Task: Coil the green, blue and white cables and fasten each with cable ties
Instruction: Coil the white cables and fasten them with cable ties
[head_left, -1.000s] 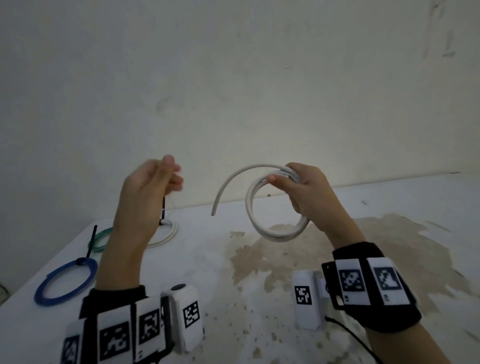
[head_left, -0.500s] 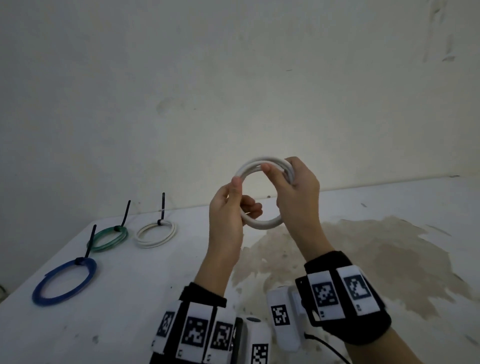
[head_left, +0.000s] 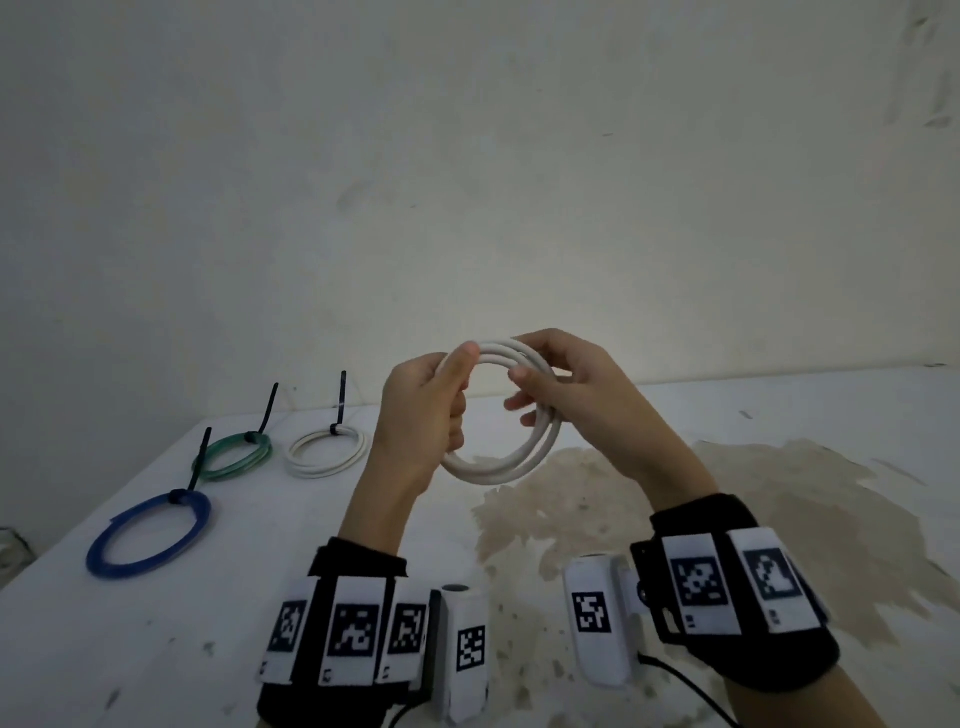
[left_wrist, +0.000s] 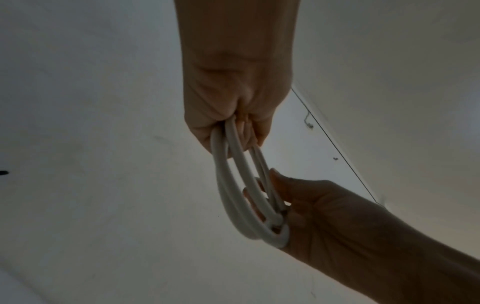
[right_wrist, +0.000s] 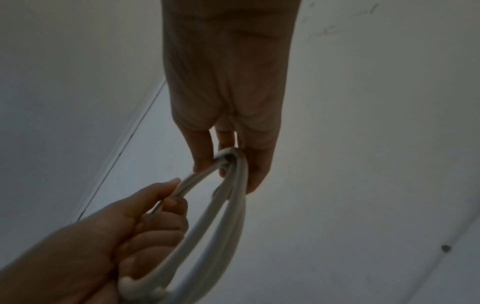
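A white cable coil of several loops hangs in the air above the table, held between both hands. My left hand grips its left side, thumb on the top strands. My right hand pinches its right side between thumb and fingers. No tie shows on this coil. On the table at the left lie three coils, each bound with a black cable tie: a blue one, a green one and a white one.
The white table has a wide brown stain at the right. A pale wall rises right behind it. A thin black wire runs from my right wristband.
My left hand came over from the left and took hold of the coil. The free cable end that stuck out one second ago now lies folded into the loops. The coil sits a little lower.
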